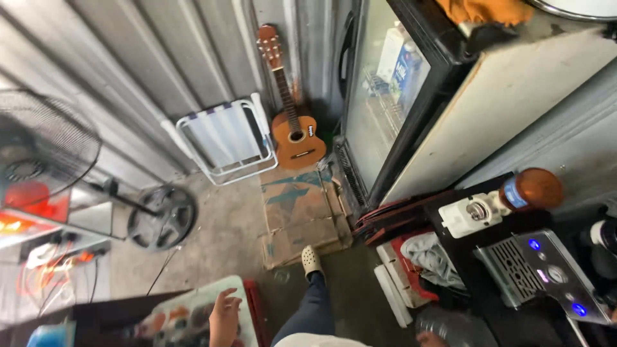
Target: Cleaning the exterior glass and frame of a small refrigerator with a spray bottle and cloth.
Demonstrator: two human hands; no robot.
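Observation:
My left hand (225, 318) is at the bottom of the view, fingers spread and holding nothing. It hovers over the right edge of a pale patterned tray (186, 308) with a red rim. Only a sliver of my right hand (427, 338) shows at the bottom edge, beside a clear plastic object (450, 324); its fingers are hidden. My leg in dark blue trousers ends in a cream clog (312, 262), which stands at the edge of flattened cardboard (299, 212) on the concrete floor.
A guitar (292, 125) and a white folding chair (225, 141) lean on the corrugated wall. A standing fan (38, 148) with round base (160, 217) is left. A glass-door fridge (392, 96) stands right, above a coffee machine (546, 273) with blue lights and a brown-capped container (533, 187).

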